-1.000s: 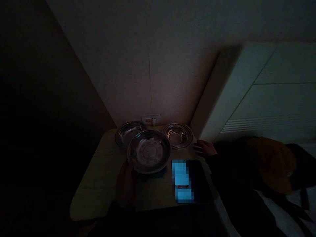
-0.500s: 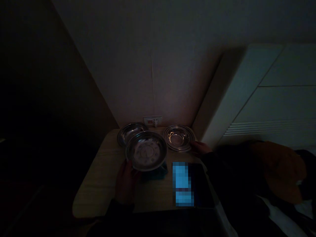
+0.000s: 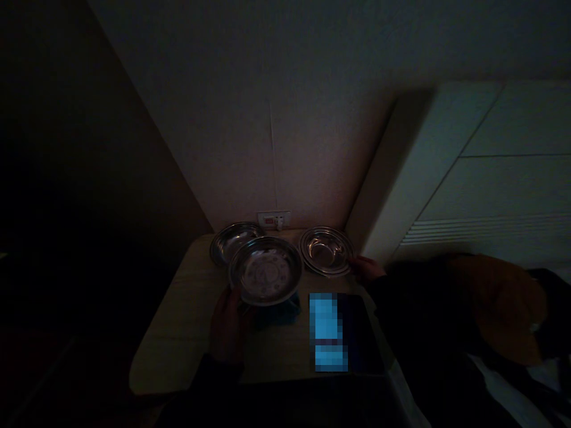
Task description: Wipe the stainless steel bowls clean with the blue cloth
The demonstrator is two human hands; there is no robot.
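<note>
My left hand (image 3: 226, 327) grips the near-left rim of a shallow round metal dish (image 3: 266, 271), tilted up above the table. A turquoise cloth-like item (image 3: 277, 313) shows partly under that dish. Behind it on the left sits another shiny metal dish (image 3: 232, 238), partly covered by the held one. On the right, my right hand (image 3: 366, 268) has its fingers closed at the right rim of a stack of metal dishes (image 3: 328, 252). The dim light hides just how those fingers grip the rim.
The pale wooden table (image 3: 172, 333) carries a dark tablet-like device (image 3: 361, 333) with a lit, blurred area. A wall socket (image 3: 273, 219) with a plug sits behind the dishes. To the right stand a pale panelled headboard (image 3: 446, 190) and an orange-brown item (image 3: 504, 309).
The right-hand stack has shifted slightly to the right along with my right hand. The dish in my left hand has tilted a little. The view has turned slightly.
</note>
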